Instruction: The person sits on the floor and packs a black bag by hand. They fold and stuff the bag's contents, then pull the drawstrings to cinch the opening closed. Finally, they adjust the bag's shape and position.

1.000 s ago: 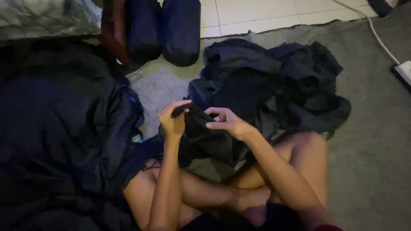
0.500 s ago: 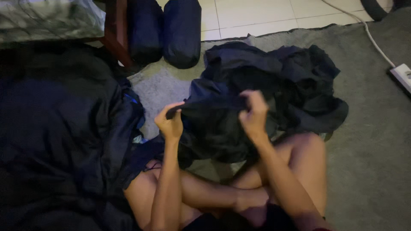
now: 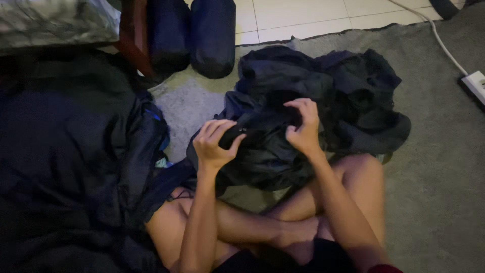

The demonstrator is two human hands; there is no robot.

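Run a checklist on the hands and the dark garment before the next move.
1. Left hand gripping the dark garment: ok, fingers curled round its edge.
2. Right hand gripping the same garment: ok, fingers closed on the fabric.
3. Garment held off the grey carpet: cannot tell, its lower part sags over the crossed legs.
4. Garment separate from the pile of dark clothes behind it: cannot tell, the dark fabrics blend.
5. White power strip away from the hands: ok, at the right edge.
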